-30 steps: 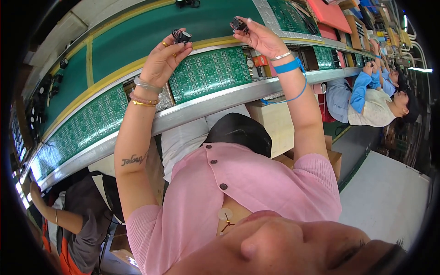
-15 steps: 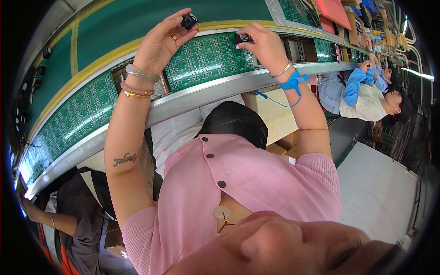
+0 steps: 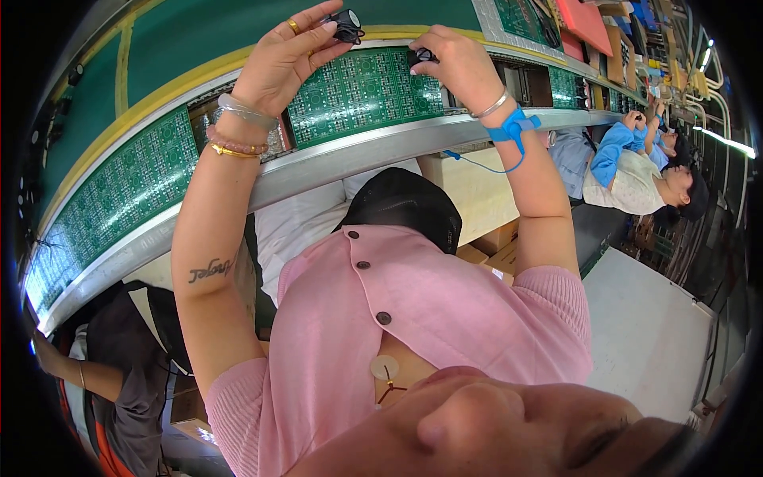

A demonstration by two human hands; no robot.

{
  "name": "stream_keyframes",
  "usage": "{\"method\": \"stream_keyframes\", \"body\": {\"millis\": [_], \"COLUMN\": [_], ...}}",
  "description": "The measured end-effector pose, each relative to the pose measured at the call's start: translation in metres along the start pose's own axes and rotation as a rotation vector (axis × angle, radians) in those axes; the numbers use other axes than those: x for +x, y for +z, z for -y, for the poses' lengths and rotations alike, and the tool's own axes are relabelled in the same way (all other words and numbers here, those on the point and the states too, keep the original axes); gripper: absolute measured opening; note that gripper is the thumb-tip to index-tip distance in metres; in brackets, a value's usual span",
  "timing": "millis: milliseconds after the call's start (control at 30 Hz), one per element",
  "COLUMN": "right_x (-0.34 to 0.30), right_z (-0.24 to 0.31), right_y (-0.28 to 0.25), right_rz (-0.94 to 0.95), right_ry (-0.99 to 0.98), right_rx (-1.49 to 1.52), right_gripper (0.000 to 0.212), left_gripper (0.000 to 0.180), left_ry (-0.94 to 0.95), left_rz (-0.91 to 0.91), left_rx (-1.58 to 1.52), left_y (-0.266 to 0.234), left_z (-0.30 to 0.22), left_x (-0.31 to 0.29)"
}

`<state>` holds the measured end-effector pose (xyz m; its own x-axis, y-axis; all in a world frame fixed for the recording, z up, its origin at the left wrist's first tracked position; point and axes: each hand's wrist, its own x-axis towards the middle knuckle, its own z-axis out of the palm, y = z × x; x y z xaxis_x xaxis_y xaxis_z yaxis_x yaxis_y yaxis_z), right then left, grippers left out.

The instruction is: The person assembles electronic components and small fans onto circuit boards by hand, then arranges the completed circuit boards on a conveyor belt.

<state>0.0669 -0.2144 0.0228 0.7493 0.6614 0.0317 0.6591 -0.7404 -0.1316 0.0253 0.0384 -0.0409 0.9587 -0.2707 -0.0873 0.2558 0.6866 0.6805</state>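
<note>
We face a green bench [image 3: 191, 40], a circuit-board panel [image 3: 369, 91] along its near side.
Above it, our left hand [image 3: 278, 67] pinches a black wired component [image 3: 346, 25]; our right hand [image 3: 465, 67] grips a half-hidden black component [image 3: 423, 56] near the panel's corner.

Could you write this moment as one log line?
left hand: holds small black part; right hand: holds second black part; nearby: green circuit board

Your left hand [image 3: 280, 57] partly covers a black wired part [image 3: 347, 26]; your right hand [image 3: 464, 65] partly hides a small black part [image 3: 422, 56]. Details on the circuit board [image 3: 366, 91] are too small to tell. The upper edge crops the green belt [image 3: 207, 30].
</note>
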Motion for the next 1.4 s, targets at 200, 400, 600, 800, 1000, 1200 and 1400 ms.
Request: {"method": "stream_keyframes", "body": {"millis": [200, 400, 600, 800, 1000, 1200, 1400], "right_x": [-0.015, -0.012, -0.010, -0.049, -0.059, -0.049, -0.044], "right_z": [0.002, 0.042, 0.073, 0.037, 0.027, 0.026, 0.024], "right_y": [0.006, -0.011, -0.006, -0.019, -0.004, 0.006, 0.007], "right_rz": [-0.089, -0.388, -0.341, -0.261, -0.204, -0.204, -0.174], "right_ry": [-0.031, -0.099, 0.001, 0.224, 0.239, 0.199, 0.169], "right_rx": [0.014, 0.173, 0.559, 0.745, 0.341, 0.220, 0.160], "right_gripper": [0.028, 0.059, 0.039, 0.030, 0.023, 0.020, 0.018], "left_gripper": [0.036, 0.044, 0.048, 0.045, 0.037, 0.036, 0.035], "left_ry": [0.005, -0.106, -0.101, -0.046, -0.061, -0.067, -0.079], "left_rz": [0.029, 0.082, 0.114, 0.010, -0.042, -0.037, -0.014], "left_rx": [0.026, 0.131, 0.178, 0.372, 0.317, 0.290, 0.297], "left_y": [-0.003, 0.019, 0.026, 0.026, 0.010, 0.005, 0.005], "left_z": [0.003, 0.004, 0.007, 0.003, 0.005, 0.006, 0.006], "left_x": [0.000, -0.005, -0.007, -0.007, -0.004, -0.003, -0.003]}}
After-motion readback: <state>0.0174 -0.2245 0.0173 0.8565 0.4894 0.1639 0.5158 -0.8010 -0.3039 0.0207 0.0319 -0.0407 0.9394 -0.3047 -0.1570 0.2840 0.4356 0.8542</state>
